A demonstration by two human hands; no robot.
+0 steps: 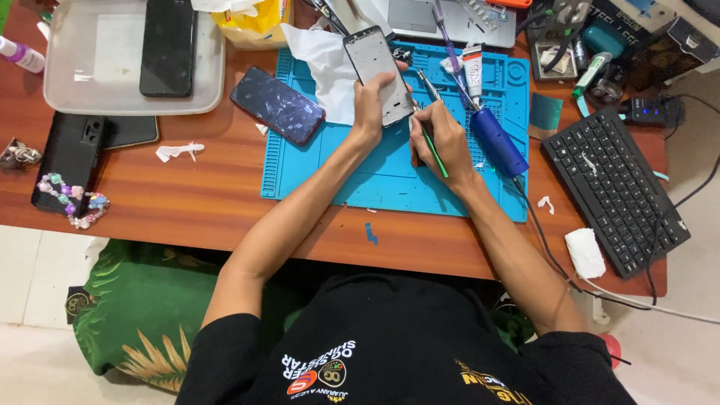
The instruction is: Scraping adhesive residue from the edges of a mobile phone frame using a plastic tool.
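Already stripped of its screen, the phone frame (377,75) sits clamped in the left hand (369,101) while the right hand (439,139), fingers closed on a green-handled tool (433,146), works its lower edge, the removed dark screen (277,105) lying beside on the blue mat (375,172).

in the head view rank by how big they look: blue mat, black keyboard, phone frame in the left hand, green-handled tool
1. blue mat
2. black keyboard
3. phone frame, held up nearer the camera, so it may look larger
4. green-handled tool, partly hidden by the right hand
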